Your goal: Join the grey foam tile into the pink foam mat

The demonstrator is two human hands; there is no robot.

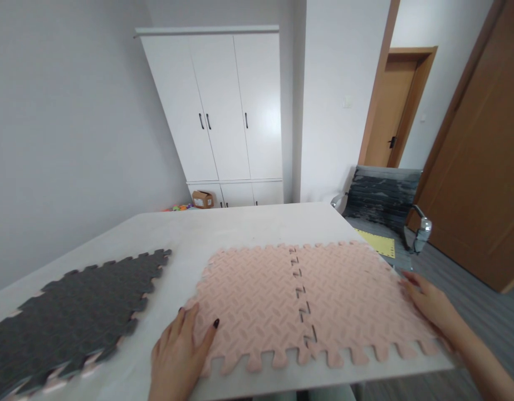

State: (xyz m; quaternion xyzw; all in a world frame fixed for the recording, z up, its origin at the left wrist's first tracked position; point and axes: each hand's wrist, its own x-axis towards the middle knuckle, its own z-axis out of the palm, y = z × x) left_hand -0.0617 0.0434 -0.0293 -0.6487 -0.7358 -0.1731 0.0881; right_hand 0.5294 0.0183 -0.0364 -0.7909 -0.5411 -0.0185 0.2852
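Two pale pink foam tiles with a raised tread pattern lie flat on the white table, a left tile (248, 301) and a right tile (352, 295). Their toothed edges meet along a seam, where several small dark gaps show. My left hand (177, 351) rests at the left tile's left edge, fingers apart and thumb over its surface. At the outer edge of the right tile is my right hand (434, 306), its fingers stretched along that side; parts of them are hidden. Dark grey foam matting (81, 312) with pink showing along its edges lies to the left.
The white table (257, 220) extends beyond the tiles. Past its right side stands a dark chair (382, 195) with metal arms and a yellow sheet (377, 243) on the seat. A white cabinet (235, 106) and a cardboard box (202, 199) are at the back.
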